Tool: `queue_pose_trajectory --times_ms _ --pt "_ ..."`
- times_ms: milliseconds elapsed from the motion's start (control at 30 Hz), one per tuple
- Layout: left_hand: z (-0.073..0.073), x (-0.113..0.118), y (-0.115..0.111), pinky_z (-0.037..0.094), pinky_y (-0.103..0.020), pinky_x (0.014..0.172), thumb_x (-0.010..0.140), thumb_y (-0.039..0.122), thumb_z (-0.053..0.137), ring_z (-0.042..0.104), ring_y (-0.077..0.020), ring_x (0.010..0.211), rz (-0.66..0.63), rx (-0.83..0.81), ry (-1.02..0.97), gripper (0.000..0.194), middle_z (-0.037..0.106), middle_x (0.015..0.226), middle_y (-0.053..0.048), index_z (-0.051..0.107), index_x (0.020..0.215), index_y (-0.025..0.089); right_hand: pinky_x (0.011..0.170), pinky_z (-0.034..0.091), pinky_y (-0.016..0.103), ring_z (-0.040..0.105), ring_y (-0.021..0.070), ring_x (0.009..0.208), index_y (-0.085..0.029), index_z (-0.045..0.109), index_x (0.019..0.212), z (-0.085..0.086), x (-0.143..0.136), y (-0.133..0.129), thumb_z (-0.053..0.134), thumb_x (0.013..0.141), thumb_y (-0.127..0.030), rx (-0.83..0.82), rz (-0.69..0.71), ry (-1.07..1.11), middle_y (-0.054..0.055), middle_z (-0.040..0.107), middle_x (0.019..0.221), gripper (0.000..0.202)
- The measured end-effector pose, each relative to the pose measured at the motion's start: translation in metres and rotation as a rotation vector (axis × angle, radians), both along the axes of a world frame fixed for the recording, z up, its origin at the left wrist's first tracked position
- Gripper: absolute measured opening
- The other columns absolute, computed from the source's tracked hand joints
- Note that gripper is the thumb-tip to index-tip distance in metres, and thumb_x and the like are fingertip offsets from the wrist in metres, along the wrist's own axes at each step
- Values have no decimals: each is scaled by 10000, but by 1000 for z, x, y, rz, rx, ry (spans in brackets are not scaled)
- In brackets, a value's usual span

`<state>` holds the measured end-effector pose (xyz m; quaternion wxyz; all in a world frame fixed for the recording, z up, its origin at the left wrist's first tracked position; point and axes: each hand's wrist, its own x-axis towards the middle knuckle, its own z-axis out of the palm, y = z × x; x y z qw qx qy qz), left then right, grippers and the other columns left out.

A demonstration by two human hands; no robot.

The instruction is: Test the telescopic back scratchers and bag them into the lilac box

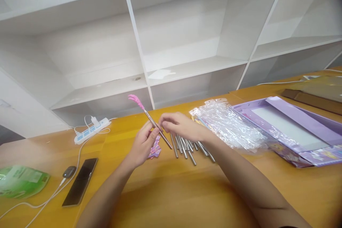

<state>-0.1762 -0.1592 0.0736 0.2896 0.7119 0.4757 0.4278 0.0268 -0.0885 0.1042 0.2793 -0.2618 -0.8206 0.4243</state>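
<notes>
A back scratcher [150, 117] with a pink claw-shaped head and a silver rod is held at a slant above the table, its claw pointing up and left. My left hand [145, 143] is closed around the middle of the rod, thumb on top. From the right, my right hand [180, 125] meets the rod with bent fingers; its fingertips are partly hidden. Below it lies a loose pile of silver rods [191, 157], their far ends covered by my hand and forearm. Small pink and purple printed cards [155, 150] lie behind my left hand.
Clear plastic sleeves [229, 124] are heaped right of the rods, against an open purple box [296, 155]. On the left are a power strip [92, 130] with cables, a phone [80, 182], a black earbud case [69, 171] and a green packet [22, 181]. White shelving [187, 67] rises behind.
</notes>
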Motion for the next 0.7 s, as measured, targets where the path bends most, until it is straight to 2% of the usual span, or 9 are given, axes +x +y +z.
queue_pose_trajectory --times_ms 100,200,267,333,367,433,500,600,700 --pt "3 0 -2 446 -253 581 1085 558 466 497 -118 620 -114 -138 74 437 529 776 16 546 851 198 669 416 243 572 127 753 -193 666 1063 -4 -6 -1 662 974 -439 37 -80 85 -11 667 846 262" --pt "2 1 -6 453 -259 608 1080 506 507 514 -113 620 -145 -166 115 344 553 806 18 552 924 203 649 393 245 525 113 710 -174 633 869 -6 -12 -1 601 1015 -533 4 -82 135 -15 598 773 389" --pt "1 -1 -8 478 -257 616 1060 423 566 524 -107 639 -155 -194 76 234 628 965 -9 541 1195 233 619 376 238 489 100 668 -169 606 811 -7 -12 1 567 1028 -589 -11 -125 238 -23 539 717 474" --pt "1 -5 -10 513 -258 626 1042 308 577 525 -95 658 -174 -224 -9 416 644 1230 -64 383 1410 296 553 342 230 436 87 585 -174 610 825 -7 -8 6 592 1005 -641 -50 -191 396 -46 469 640 501" --pt "1 -7 -10 527 -261 640 1041 260 557 520 -90 668 -180 -221 -32 454 619 1345 -89 337 1434 317 513 315 227 402 80 535 -179 612 835 -6 -6 8 612 990 -659 -77 -226 488 -62 426 596 505" --pt "3 -13 -10 536 -268 668 1066 226 488 516 -88 688 -166 -183 -24 369 578 1470 -118 359 1399 316 459 285 223 380 73 465 -190 610 851 -5 -1 10 650 971 -664 -119 -277 682 -84 377 550 490" --pt "5 -17 -10 544 -284 712 1106 265 421 561 -107 753 -131 -121 33 269 600 1469 -134 424 1374 291 448 327 218 449 75 458 -196 619 865 -2 3 11 691 958 -643 -116 -307 853 -80 405 573 462" --pt "11 -23 -9 558 -301 773 1126 346 423 669 -171 955 -112 -52 91 294 684 1364 -151 488 1398 254 483 440 227 580 97 533 -198 639 878 2 4 8 741 936 -607 -86 -315 1002 -56 474 653 426" --pt "17 -27 -10 566 -283 725 1108 395 506 716 -155 834 -139 -54 87 294 759 1261 -118 567 1352 244 514 490 233 625 107 590 -198 640 883 4 2 5 752 936 -580 -67 -312 1073 -45 495 686 401"
